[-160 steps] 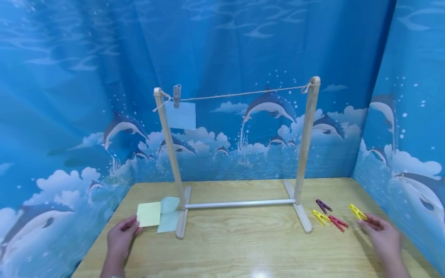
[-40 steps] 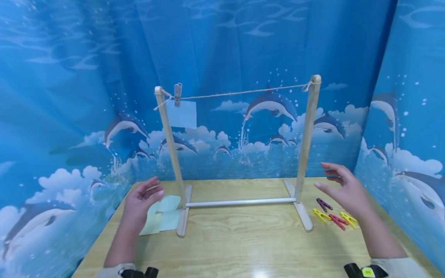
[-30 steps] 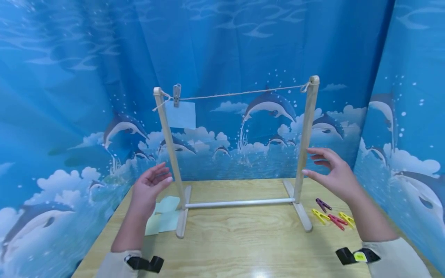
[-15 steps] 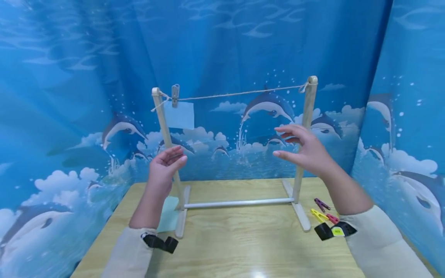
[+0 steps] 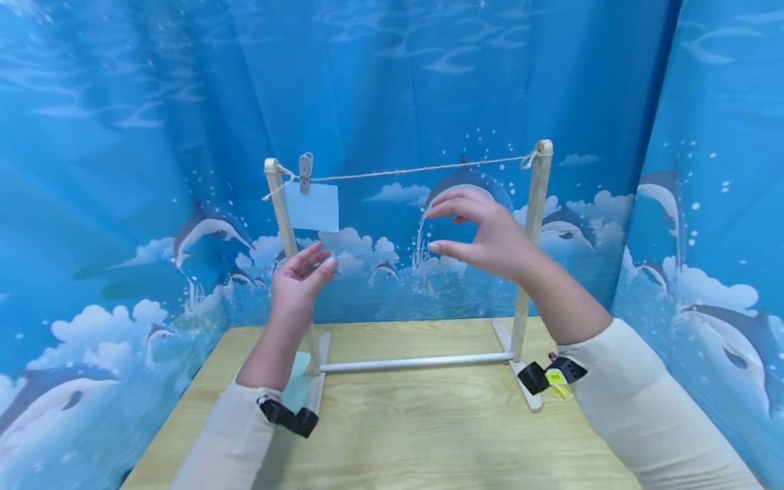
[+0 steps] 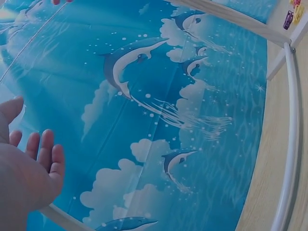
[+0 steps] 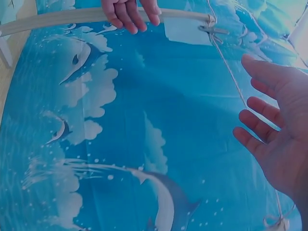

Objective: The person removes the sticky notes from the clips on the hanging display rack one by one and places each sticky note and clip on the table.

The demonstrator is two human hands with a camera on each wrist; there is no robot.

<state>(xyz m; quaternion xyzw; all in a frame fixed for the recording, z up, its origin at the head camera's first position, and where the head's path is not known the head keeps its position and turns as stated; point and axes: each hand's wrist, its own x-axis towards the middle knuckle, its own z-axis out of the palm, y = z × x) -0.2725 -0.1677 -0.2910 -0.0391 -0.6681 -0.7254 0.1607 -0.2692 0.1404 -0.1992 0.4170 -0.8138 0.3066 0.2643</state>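
Note:
My left hand is raised in front of the rack's left post, fingers loosely bent and holding nothing. Just above it, a light blue paper sheet hangs from the string, held by a grey clothespin. Below the middle-right stretch of the string hovers my right hand, thumb and fingers spread apart with a gap between. From the right wrist view, the clipped sheet and the string show beyond my fingers. Neither hand touches the sheet or clothespin.
A pale green paper lies on the wooden table by the rack's left foot, partly behind my left arm. Colored clothespins lie beyond the right foot, mostly hidden by my right sleeve in the head view. A white crossbar joins the feet.
The yellow paper and the yellow clothespin I held are set down on the table. Both hands have risen and moved inward, the right one passing in front of the right post.

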